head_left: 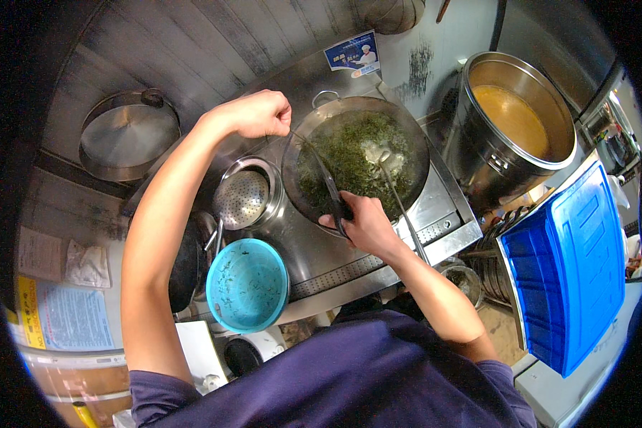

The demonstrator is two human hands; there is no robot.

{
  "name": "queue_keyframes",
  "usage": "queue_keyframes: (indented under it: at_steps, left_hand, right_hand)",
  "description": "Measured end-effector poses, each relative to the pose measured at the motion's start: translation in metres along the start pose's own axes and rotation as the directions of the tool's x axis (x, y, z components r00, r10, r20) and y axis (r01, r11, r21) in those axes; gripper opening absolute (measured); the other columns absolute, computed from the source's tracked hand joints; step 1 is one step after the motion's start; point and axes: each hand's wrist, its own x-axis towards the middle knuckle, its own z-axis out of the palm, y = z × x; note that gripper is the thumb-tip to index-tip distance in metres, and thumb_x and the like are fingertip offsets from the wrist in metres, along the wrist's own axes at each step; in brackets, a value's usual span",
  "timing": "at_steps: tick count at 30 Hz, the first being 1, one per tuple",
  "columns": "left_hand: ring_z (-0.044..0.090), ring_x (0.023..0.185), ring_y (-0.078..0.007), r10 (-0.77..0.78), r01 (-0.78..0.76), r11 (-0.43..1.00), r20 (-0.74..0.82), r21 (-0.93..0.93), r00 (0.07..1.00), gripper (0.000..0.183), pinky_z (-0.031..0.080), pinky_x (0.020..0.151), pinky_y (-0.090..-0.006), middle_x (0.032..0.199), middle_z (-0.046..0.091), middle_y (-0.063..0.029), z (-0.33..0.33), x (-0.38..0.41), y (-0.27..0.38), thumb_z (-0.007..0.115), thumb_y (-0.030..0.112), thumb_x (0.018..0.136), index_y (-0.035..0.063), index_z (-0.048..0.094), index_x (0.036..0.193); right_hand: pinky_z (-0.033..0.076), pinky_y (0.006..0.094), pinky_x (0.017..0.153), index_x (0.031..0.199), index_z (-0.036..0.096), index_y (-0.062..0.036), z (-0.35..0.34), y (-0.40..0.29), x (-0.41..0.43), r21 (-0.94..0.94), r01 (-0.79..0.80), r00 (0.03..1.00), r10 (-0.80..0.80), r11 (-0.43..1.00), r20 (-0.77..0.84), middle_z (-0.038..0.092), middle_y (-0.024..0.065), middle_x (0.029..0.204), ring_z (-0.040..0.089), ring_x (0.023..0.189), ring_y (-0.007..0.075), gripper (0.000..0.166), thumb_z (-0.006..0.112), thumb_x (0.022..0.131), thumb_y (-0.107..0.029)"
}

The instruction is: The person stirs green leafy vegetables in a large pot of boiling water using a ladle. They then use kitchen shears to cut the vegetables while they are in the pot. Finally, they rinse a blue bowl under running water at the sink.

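A large wok (pixel 294 190) holds dark green shredded leaves or seaweed (pixel 334 136) in steaming liquid. My right hand (pixel 368 222) grips a black-handled metal tool (pixel 329 182), apparently scissors, over the wok's near left part. Above the wok's upper left rim, my left hand (pixel 262 115) is closed in a fist. A thin dark strand (pixel 299 137) runs from that fist towards the tool's tip; what it is cannot be made out. A long-handled ladle (pixel 398 200) rests in the wok, its handle leaning over the near rim beside my right forearm.
Left of the wok, a perforated strainer (pixel 242 199) sits over a metal pot. A turquoise basin (pixel 249 286) with green scraps stands nearer. Farther left is a wide round pan (pixel 131 134). At right stand a tall steel pot (pixel 513 120) of yellowish broth and a blue plastic bin (pixel 567 262).
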Motion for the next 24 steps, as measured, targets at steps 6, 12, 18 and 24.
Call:
queue_keyframes:
  at_steps: [6, 12, 18, 24]
  left_hand:
    - [0.053, 0.06, -0.0169, -0.011, 0.009, 0.999, -0.06, -0.034, 0.998, 0.017, 0.046, 0.06, -0.0359, 0.062, 0.057, -0.0119, -0.007, -0.005, -0.006, 0.065, 0.012, 0.077, -0.0042, 0.06, 0.075]
    - [0.051, 0.061, -0.015, 0.015, -0.019, 0.999, -0.097, -0.04, 0.995, 0.015, 0.045, 0.06, -0.0352, 0.061, 0.055, -0.0101, -0.016, -0.008, -0.006, 0.065, 0.011, 0.076, -0.0033, 0.06, 0.075]
    - [0.052, 0.061, -0.0151, 0.009, -0.013, 0.997, -0.054, -0.073, 0.999, 0.016, 0.046, 0.06, -0.0346, 0.062, 0.056, -0.0094, -0.014, -0.011, -0.002, 0.065, 0.011, 0.076, -0.0035, 0.06, 0.075]
    - [0.052, 0.062, -0.0133, 0.028, -0.03, 0.997, -0.03, -0.065, 0.999, 0.017, 0.045, 0.061, -0.0336, 0.063, 0.057, -0.0049, -0.011, -0.008, 0.0, 0.065, 0.013, 0.078, -0.0016, 0.059, 0.073]
  right_hand:
    - [0.045, 0.0283, 0.048, 0.095, 0.057, 0.0001, -0.013, 0.018, -0.034, 0.2, -0.405, 0.843, 0.279, 0.892, 0.459, 0.056, 0.0036, 0.063, 0.057, 0.05, 0.0117, 0.045, 0.067, 0.093, -0.044]
    - [0.055, 0.0328, 0.063, 0.14, 0.044, -0.0019, -0.003, 0.045, -0.048, 0.734, -0.526, 0.811, -0.005, 0.429, 0.585, 0.063, 0.0063, 0.088, 0.064, 0.074, 0.0183, 0.086, 0.051, 0.088, -0.07]
    - [0.054, 0.0302, 0.062, 0.133, 0.047, 0.0019, 0.01, 0.014, 0.005, 0.836, -0.535, 0.827, -0.126, 0.123, 0.548, 0.062, 0.0034, 0.083, 0.06, 0.069, 0.0162, 0.086, 0.051, 0.088, -0.071]
    - [0.046, 0.0255, 0.059, 0.116, 0.057, 0.0001, 0.024, 0.046, 0.013, 0.875, -0.448, 0.888, 0.205, 0.185, 0.411, 0.059, 0.0026, 0.076, 0.055, 0.066, 0.0141, 0.076, 0.056, 0.087, -0.07]
